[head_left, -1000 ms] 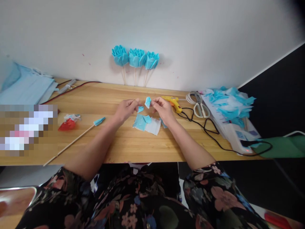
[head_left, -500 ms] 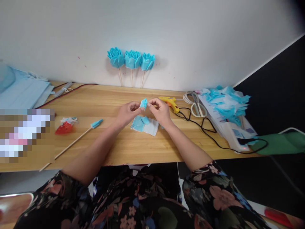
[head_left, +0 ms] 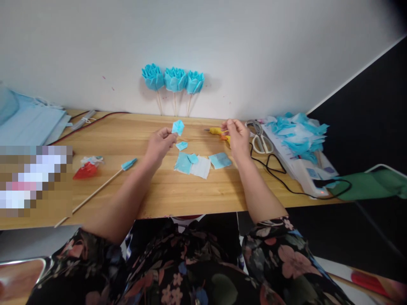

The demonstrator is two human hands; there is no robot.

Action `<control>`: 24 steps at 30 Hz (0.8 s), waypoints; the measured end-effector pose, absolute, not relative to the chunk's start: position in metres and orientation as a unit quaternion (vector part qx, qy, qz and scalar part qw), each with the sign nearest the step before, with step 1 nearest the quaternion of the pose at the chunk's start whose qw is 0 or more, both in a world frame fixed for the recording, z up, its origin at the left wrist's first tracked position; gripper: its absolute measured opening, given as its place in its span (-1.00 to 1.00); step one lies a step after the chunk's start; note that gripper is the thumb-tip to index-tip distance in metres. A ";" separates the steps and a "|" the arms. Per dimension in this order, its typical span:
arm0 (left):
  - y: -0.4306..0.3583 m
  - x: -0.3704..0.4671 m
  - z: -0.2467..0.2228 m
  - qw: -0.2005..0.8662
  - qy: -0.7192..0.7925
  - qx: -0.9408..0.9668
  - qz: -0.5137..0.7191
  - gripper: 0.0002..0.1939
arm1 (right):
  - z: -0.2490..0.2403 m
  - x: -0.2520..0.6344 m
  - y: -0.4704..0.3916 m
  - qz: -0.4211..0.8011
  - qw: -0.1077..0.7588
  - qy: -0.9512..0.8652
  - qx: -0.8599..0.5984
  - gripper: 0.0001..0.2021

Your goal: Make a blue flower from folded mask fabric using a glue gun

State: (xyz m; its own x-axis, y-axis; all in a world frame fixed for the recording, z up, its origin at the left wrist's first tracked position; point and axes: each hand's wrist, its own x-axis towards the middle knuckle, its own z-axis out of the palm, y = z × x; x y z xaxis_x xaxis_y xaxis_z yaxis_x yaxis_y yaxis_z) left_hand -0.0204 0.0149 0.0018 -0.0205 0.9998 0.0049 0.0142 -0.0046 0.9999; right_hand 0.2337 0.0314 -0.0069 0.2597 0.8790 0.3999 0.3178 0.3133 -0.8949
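Observation:
My left hand [head_left: 161, 146] pinches a small folded blue fabric petal [head_left: 178, 127] by its lower edge, above the table. My right hand [head_left: 237, 137] is raised with its fingertips drawn together. Whether anything is between them is too small to tell. Behind and below that hand lies a yellow glue gun [head_left: 215, 131], its handle partly hidden. Another folded petal [head_left: 182, 146] lies beside my left hand. Nearer me are a blue fabric square [head_left: 183, 164] with a folded piece on it, a white square [head_left: 200, 167] and another blue square [head_left: 220, 160].
Three blue fabric flowers [head_left: 175, 79] on sticks lean on the wall. A blue-tipped stick [head_left: 98, 190] lies at left near a red packet [head_left: 85, 169]. At right are scissors [head_left: 262, 144], a heap of fabric scraps [head_left: 297, 135], a power strip [head_left: 308, 180] and a black cord [head_left: 278, 178].
My hands have moved apart. My left hand carries the petal left and up, while my right hand has let go of it and moved right, uncovering the glue gun's nozzle.

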 end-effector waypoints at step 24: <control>0.022 -0.025 -0.009 0.479 0.521 0.463 0.533 -0.92 | -0.007 0.276 0.039 -0.006 0.123 -0.592 -0.797 -0.56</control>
